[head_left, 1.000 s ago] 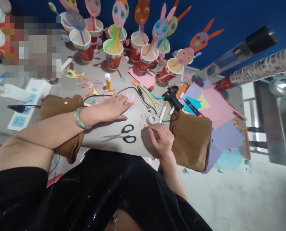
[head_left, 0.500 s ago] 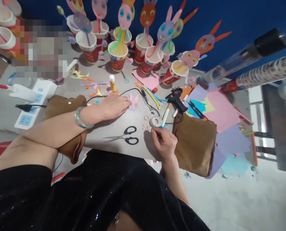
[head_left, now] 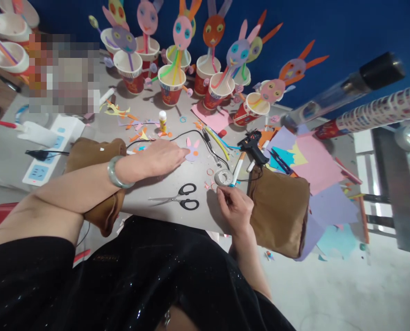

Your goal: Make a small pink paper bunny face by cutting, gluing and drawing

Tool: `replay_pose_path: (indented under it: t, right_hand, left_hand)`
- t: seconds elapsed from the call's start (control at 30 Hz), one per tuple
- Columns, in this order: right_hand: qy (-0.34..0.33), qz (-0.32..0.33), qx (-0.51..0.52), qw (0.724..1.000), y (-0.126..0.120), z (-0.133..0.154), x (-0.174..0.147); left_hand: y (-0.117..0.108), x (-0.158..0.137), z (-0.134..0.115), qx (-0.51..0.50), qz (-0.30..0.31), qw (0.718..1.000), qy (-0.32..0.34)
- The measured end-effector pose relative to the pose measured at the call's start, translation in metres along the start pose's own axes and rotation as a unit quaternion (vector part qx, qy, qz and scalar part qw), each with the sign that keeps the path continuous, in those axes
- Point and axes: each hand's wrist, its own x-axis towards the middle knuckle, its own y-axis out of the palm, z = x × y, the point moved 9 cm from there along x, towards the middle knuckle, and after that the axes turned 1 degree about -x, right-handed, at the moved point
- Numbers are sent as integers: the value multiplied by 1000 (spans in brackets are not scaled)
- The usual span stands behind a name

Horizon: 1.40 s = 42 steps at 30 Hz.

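My left hand [head_left: 165, 157] lies palm down on the table, its fingers stretched out. Its fingertips touch or nearly touch the left edge of a small lilac paper rabbit head [head_left: 191, 155] with pink ears and orange and blue dots. My right hand [head_left: 236, 206] rests near the table's front edge with fingers curled in; whatever may be in them is hidden. Black-handled scissors [head_left: 187, 196] lie spread between my hands. Just above my right hand sit a roll of tape [head_left: 223, 177] and a white marker [head_left: 238, 169].
Several paper cups [head_left: 172, 87] with paper rabbit heads line the back. A black glue gun [head_left: 255, 147] lies right of centre, its cord crossing the table. A glue stick [head_left: 162, 121], paper scraps, a power strip [head_left: 49, 151], brown cushions [head_left: 280, 209] and coloured sheets [head_left: 320, 161] surround the work area.
The view has shifted slightly, so the cups and tools at the back appear a little lower. Both hands keep nearly the same place and pose.
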Motion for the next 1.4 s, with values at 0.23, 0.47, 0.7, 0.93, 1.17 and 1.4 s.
replay_pose_path:
  t: [0.23,0.47,0.7,0.93,1.17,1.4]
  right_hand:
    - [-4,0,12,1000,2,-1,0]
    - [-12,8,-1,1000,5,2,0]
    - [-11,18,-12,1000,9,2,1]
    - [-7,22,-20,1000,12,1,0]
    - [-15,18,-13,1000,12,3,0]
    - [-14,23,-19,999,12,2,1]
  left_hand:
    - [25,-11,-10,25,-18,993,115]
    - [20,-15,-13,2,95,992,86]
    - [25,-14,-12,10,108,991,78]
    - [23,-14,-12,-8,99,990,97]
    - [23,-10,-10,-11,84,993,85]
    - [15,-12,-12,-6,66,994,87]
